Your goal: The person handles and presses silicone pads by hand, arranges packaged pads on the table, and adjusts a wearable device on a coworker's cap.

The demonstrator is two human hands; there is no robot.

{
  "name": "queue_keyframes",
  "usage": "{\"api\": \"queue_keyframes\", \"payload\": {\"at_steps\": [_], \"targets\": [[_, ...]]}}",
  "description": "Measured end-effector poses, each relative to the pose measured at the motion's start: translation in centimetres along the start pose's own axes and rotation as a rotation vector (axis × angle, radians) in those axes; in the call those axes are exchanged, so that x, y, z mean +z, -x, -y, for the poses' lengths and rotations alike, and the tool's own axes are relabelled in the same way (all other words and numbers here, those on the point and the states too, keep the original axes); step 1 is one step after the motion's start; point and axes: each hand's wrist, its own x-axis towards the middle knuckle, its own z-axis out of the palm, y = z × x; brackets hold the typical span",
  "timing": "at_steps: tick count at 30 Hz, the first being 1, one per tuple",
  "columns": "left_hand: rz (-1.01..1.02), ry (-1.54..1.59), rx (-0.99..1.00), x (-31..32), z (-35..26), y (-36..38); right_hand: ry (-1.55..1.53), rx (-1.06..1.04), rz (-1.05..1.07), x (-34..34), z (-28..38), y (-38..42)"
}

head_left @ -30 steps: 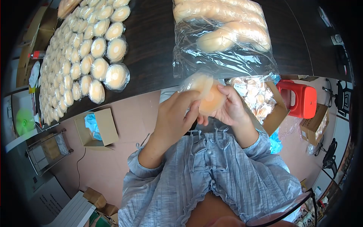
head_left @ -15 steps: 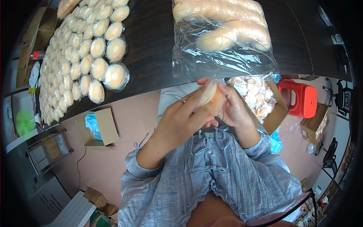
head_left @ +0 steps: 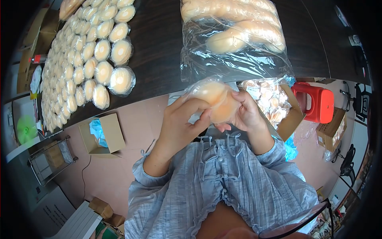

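Between my hands, just beyond the table's near edge, are two soft, peach-coloured round pads (head_left: 222,110) with clear film around them. My left hand (head_left: 181,119) pinches their left side between thumb and fingers. At the right side, my right hand (head_left: 250,113) grips the pads with its thumb on top and fingers beneath. On the table straight ahead lies a large clear plastic bag (head_left: 238,65) holding long rows of similar pale pads (head_left: 246,36). Many film-wrapped round pads (head_left: 103,71) stand in tight rows on the table's left part.
The dark table (head_left: 159,51) spans the top of the view. Below its right edge are a cardboard box with small wrapped packets (head_left: 272,101) and a red plastic stool (head_left: 320,105). An open carton (head_left: 111,135) with blue film sits on the floor at left.
The pads have turned from nearly edge-on to face up and spread apart, so both now show. My left hand has shifted left, its fingers now pinching the pads' edge.
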Motion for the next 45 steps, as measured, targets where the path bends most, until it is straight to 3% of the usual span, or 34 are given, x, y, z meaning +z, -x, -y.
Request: {"api": "queue_keyframes", "payload": {"at_steps": [4,8,13,19,23,29,33,35,38,39,41,43,45], "targets": [[-0.054,-0.223,-0.026,0.8,-0.6,0.1,-0.056,0.035,-0.052,0.3,0.1,0.1],[-0.016,-0.371,0.210,1.3,-0.4,-0.3,-0.073,0.007,0.014,-0.4,-0.1,-0.1],[-0.001,-0.404,0.266,1.5,-0.7,-0.4,-0.035,-0.023,0.037,-0.1,0.1,-0.1],[-0.045,-0.453,0.211,2.3,-1.0,-0.2,0.071,-0.079,0.007,0.1,-0.6,0.1],[-0.175,-0.366,0.092,2.8,-0.6,-0.1,0.725,-0.337,-0.040,0.7,-1.8,-0.4],[-0.181,-0.147,-0.040,2.5,1.2,0.5,0.658,-0.313,-0.073,1.4,-1.0,-0.3],[-0.351,0.515,-0.335,2.2,-0.2,-0.7,1.020,-0.210,-0.310,2.8,-0.1,0.3],[-0.210,0.458,-0.335,2.3,1.2,0.0,1.250,-0.292,-0.397,3.8,-0.5,0.0],[-0.129,0.282,-0.260,1.5,0.9,-0.9,1.448,-0.399,-0.351,4.1,-0.1,-0.5],[-0.115,0.260,-0.242,1.0,1.0,-1.2,1.450,-0.427,-0.340,4.2,0.2,-0.7],[-0.105,0.227,-0.213,-0.9,1.0,-2.9,0.986,-0.385,-0.327,4.3,0.9,-1.2],[-0.239,0.186,-0.247,-4.2,0.4,-6.9,0.523,-0.318,-0.298,4.2,1.6,-1.6],[-0.321,-0.359,0.025,-7.1,1.5,-12.9,0.430,-0.278,-0.261,3.6,2.4,-1.8]]}}
